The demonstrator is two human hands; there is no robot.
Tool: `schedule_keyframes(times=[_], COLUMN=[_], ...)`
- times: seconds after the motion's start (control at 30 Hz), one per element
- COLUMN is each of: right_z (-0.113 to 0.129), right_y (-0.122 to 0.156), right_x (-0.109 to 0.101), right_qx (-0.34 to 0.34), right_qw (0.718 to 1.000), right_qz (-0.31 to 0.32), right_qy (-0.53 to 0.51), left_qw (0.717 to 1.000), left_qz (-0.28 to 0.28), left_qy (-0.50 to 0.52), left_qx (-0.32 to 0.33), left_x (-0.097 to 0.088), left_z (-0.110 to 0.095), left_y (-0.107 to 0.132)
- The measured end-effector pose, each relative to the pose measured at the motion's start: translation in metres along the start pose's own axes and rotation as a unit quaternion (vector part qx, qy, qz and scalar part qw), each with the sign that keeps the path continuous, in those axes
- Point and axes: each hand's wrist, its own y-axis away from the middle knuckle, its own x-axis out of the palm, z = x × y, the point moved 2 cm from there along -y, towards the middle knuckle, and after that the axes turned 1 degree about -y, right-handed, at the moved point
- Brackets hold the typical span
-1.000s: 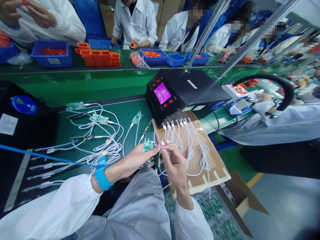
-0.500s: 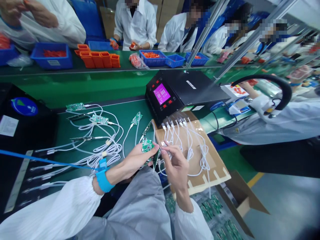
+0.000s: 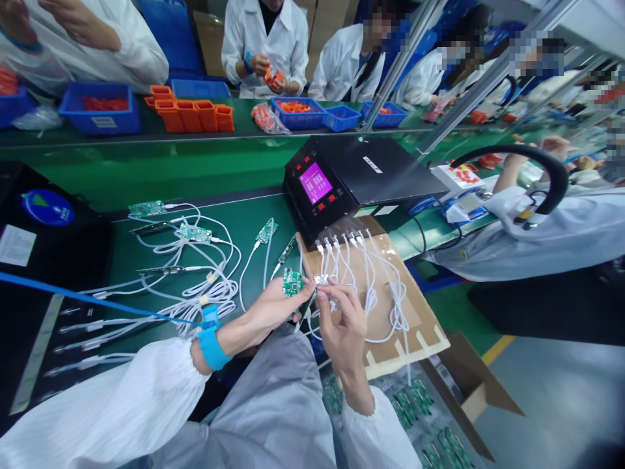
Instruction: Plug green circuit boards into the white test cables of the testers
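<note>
My left hand (image 3: 273, 307) is closed round a small green circuit board (image 3: 291, 283), held up just in front of my chest. My right hand (image 3: 342, 319) pinches the plug end of a white cable (image 3: 322, 280) right beside the board's edge. That cable runs back toward the black tester box (image 3: 361, 179) with a pink screen. A blue wrist strap (image 3: 211, 344) with a blue cord sits on my left wrist.
Several green boards on white cables (image 3: 195, 260) lie spread over the green bench. A cardboard sheet (image 3: 405, 312) carries more cables. A box of green boards (image 3: 430, 417) stands at my lower right. Co-workers in white coats handle orange parts near blue bins (image 3: 102, 104) across the belt.
Both hands shifted slightly right and up, keeping board and plug together. The co-worker across the belt raised both hands with an orange part.
</note>
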Motion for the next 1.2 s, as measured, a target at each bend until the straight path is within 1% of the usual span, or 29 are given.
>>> schedule_keyframes(times=[0.1,0.2,0.3,0.37,0.43,0.5,0.6,0.63,0.7,0.8,0.9,1.03,1.13,1.2], right_z=[0.0,-0.005,-0.016,-0.022,-0.022,-0.015,0.002,0.006,0.008,-0.001,-0.009,-0.001,0.009,0.011], right_y=[-0.007,-0.019,-0.032,-0.039,-0.039,-0.033,-0.009,0.002,0.024,0.051,0.062,0.058,0.051,0.048], right_x=[0.002,0.004,0.011,0.016,0.019,0.016,0.005,0.002,-0.003,-0.004,-0.003,-0.004,-0.007,-0.008], right_qx=[-0.038,-0.066,-0.063,-0.06,-0.061,-0.059,-0.048,-0.043,-0.034,-0.027,-0.017,-0.006,-0.008,-0.015], right_qw=[0.999,0.996,0.993,0.99,0.985,0.983,0.979,0.978,0.974,0.966,0.963,0.971,0.981,0.986], right_qz=[0.034,0.04,0.044,0.068,0.093,0.091,0.053,0.053,0.076,0.107,0.112,0.111,0.105,0.1], right_qy=[0.018,0.045,0.087,0.113,0.129,0.149,0.189,0.197,0.209,0.233,0.244,0.213,0.162,0.135], left_qw=[0.998,0.991,0.988,0.989,0.99,0.99,0.983,0.979,0.973,0.975,0.98,0.981,0.981,0.979], left_qz=[-0.029,-0.084,-0.134,-0.143,-0.137,-0.136,-0.155,-0.166,-0.177,-0.156,-0.122,-0.102,-0.076,-0.068], left_qy=[-0.05,-0.09,-0.064,-0.035,-0.01,0.022,0.086,0.106,0.135,0.148,0.151,0.155,0.163,0.176], left_qx=[0.017,0.043,0.043,0.03,0.014,-0.005,-0.038,-0.049,-0.064,-0.054,-0.041,-0.06,-0.071,-0.072], left_x=[-0.007,-0.018,-0.025,-0.026,-0.024,-0.022,-0.02,-0.02,-0.02,-0.018,-0.013,-0.006,0.0,0.003], left_z=[-0.004,-0.008,-0.009,-0.008,-0.008,-0.009,-0.013,-0.015,-0.016,-0.015,-0.013,-0.015,-0.016,-0.015], left_y=[-0.001,-0.001,0.0,0.002,0.004,0.006,0.009,0.009,0.009,0.005,0.003,0.005,0.007,0.006])
